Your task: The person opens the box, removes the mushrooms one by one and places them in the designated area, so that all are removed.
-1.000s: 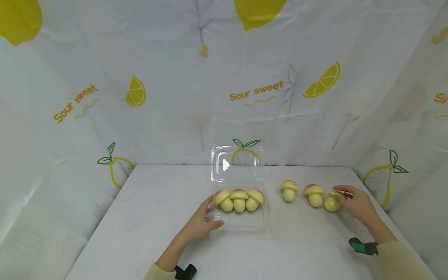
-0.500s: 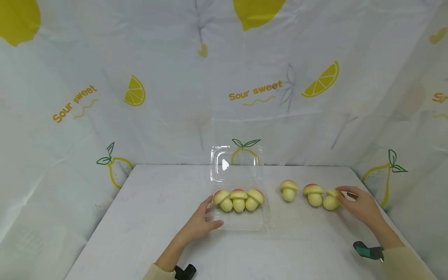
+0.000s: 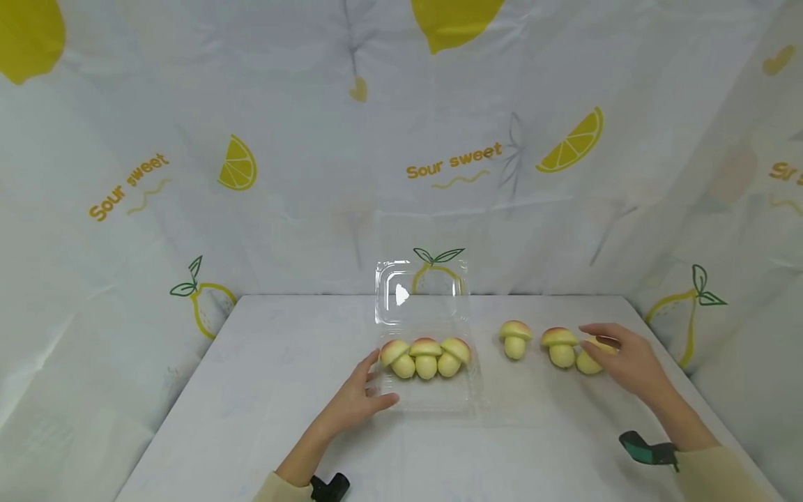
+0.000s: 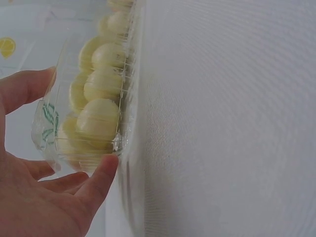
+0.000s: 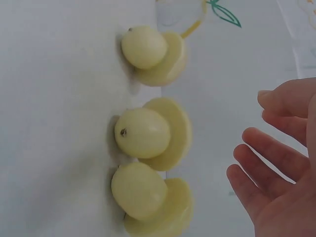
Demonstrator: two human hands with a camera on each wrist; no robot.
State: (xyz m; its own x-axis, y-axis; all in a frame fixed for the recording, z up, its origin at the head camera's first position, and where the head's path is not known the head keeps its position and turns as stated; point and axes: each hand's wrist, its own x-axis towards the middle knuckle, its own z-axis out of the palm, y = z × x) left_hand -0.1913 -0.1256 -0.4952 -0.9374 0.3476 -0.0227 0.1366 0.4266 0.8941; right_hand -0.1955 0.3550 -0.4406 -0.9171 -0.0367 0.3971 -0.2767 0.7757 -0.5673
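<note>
A clear plastic box [image 3: 433, 401] stands on the table with its lid [image 3: 423, 307] raised at the back. Three yellow-green toy mushrooms [image 3: 426, 359] with reddish caps lie side by side in its rear part. My left hand [image 3: 353, 403] grips the box's left front corner, thumb at the front and fingers along the side. To the right of the box stand three loose mushrooms: one apart [image 3: 515, 340], a middle one [image 3: 560, 347], and a rightmost one [image 3: 588, 362] close beside it. My right hand [image 3: 630, 362], holding nothing, hovers over the rightmost mushroom and partly hides it.
The white table [image 3: 288, 348] ends at a lemon-printed cloth [image 3: 314, 209] hung behind and at both sides. Black wrist straps [image 3: 330, 487] show below the hands. The loose mushrooms stand near the table's right rear.
My right hand has come off the rightmost mushroom and shifted slightly left, its fingers spreading above it. The left hand stays at the box. The camera view has drifted slightly.
</note>
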